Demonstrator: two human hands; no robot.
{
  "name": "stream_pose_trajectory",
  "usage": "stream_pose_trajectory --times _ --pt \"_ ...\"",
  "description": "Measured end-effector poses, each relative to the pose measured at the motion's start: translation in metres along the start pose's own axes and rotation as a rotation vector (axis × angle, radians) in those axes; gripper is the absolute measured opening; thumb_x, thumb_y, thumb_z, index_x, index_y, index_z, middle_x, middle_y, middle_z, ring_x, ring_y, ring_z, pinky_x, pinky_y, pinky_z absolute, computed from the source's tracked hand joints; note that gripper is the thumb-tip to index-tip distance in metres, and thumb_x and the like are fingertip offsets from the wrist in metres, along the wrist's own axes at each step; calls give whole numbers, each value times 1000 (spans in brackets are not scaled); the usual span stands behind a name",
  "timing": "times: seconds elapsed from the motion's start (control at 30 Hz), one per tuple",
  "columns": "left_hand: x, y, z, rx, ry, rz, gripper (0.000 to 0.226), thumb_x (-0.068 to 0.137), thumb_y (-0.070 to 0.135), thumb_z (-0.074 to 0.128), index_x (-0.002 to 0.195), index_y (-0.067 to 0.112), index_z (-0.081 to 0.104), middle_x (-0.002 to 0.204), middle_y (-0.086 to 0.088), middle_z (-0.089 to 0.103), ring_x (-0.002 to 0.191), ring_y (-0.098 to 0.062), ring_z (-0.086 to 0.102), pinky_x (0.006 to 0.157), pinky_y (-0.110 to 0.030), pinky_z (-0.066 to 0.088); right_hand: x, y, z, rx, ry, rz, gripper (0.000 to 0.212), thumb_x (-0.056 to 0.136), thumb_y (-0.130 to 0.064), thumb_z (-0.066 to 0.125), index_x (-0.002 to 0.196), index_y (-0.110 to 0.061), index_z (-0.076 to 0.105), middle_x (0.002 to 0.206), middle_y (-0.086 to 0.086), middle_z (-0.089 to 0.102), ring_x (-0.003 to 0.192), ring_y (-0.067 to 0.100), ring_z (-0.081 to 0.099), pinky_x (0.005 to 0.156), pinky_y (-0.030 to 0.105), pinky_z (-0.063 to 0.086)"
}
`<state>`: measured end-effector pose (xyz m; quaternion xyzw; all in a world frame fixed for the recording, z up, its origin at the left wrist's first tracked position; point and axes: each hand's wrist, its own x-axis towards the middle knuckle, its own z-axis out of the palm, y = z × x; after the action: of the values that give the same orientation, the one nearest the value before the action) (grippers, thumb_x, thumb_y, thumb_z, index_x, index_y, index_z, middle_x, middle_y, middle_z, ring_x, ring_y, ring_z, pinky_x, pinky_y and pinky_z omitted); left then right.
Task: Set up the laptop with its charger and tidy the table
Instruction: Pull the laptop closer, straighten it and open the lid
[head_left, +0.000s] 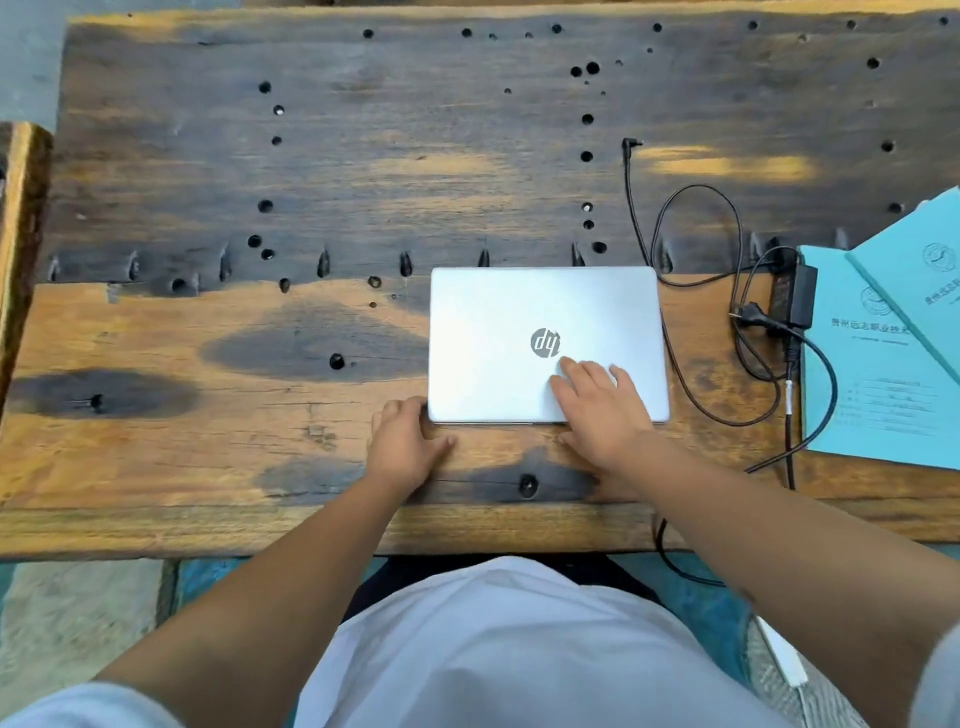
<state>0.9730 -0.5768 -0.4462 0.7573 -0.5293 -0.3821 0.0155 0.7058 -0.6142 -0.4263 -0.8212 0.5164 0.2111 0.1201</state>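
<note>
A closed silver laptop lies flat on the worn wooden table, right of centre. My right hand rests flat on the lid near its front edge, fingers straight. My left hand sits on the table at the laptop's front left corner, fingers touching that corner. The black charger brick lies to the right of the laptop, its cable looped loosely. The barrel plug lies free on the table behind the laptop. The mains plug rests beside the brick.
Two light blue booklets overlap at the table's right edge, partly under the charger brick. One cable strand hangs over the front edge near my right arm. The tabletop is pitted with drilled holes. Another wooden piece stands at the far left.
</note>
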Motion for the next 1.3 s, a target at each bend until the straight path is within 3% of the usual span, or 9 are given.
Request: stream_pose_trajectory --times 0.17,0.3,0.5,0.73,0.87,1.07,1.3 --pt "14 -8 9 126 131 119 71 74 58 74 131 25 49 125 -2 53 117 -25 43 94 -42 40 17 -7 -8 -75 16 -12 66 81 -34 64 138 -17 34 151 6 30 133 27 32 106 47 30" --pt "19 -11 16 144 174 136 77 71 65 72 132 25 48 122 -3 54 114 -26 45 89 -42 39 17 -11 -7 -129 22 -42 74 78 -53 67 133 -16 36 144 5 37 125 27 41 96 45 39" --pt "16 -7 26 140 240 112 85 66 70 70 135 30 41 119 -3 52 109 -25 44 80 -38 27 23 -15 -8 -152 65 -157 62 81 -49 61 129 -14 41 138 5 43 118 28 46 85 41 43" --pt "16 -2 38 122 299 49 94 59 80 64 137 34 37 124 -3 51 113 -26 43 87 -45 31 28 -7 -14 -232 39 -348 44 83 -44 56 113 -13 47 116 6 54 102 29 53 73 39 46" --pt "18 0 42 108 336 32 94 59 81 64 136 33 40 126 -2 52 115 -26 43 89 -47 31 27 -10 -15 -253 50 -403 30 83 -31 55 104 -11 48 101 8 57 88 32 56 64 38 43" --pt "18 -6 49 152 405 54 92 58 86 55 132 34 42 121 0 55 110 -23 44 81 -41 28 27 -10 -11 -263 98 -458 24 82 -24 56 100 -10 49 96 10 57 88 31 55 60 37 41" --pt "19 -10 50 142 414 65 92 57 90 49 132 37 40 115 3 54 106 -21 44 78 -39 26 27 -2 -10 -189 118 -452 30 85 -32 56 103 -10 48 103 8 56 97 29 53 67 38 43"
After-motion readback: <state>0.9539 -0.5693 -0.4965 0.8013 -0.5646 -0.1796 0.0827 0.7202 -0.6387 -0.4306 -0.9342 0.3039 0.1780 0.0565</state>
